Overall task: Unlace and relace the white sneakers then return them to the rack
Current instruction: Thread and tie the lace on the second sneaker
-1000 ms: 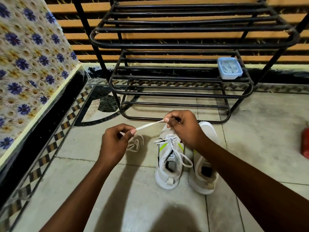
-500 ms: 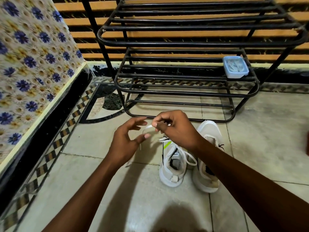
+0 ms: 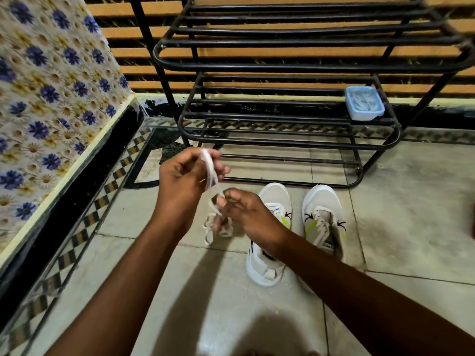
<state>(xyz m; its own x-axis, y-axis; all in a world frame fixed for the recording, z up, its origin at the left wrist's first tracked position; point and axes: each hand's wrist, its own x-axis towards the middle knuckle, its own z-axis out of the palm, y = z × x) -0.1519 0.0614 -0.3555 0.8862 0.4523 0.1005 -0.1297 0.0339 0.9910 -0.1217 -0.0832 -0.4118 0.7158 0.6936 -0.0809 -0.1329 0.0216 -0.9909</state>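
Head view: our left hand (image 3: 180,181) and right hand (image 3: 246,214) both pinching the white lace (image 3: 211,176), sneakers (image 3: 323,222) on floor

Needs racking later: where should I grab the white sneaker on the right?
Judging by its pose, take the right white sneaker at the heel collar, reaching from above on the near side: its toe points toward the black metal rack, the opening faces up, and the heel looks unobstructed.

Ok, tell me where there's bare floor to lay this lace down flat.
Free: the tiles right of the right sneaker, up to the red thing at the edge; also the tiles near you under your forearms. Crowded: between the left sneaker and the patterned border, where a loose lace lies.
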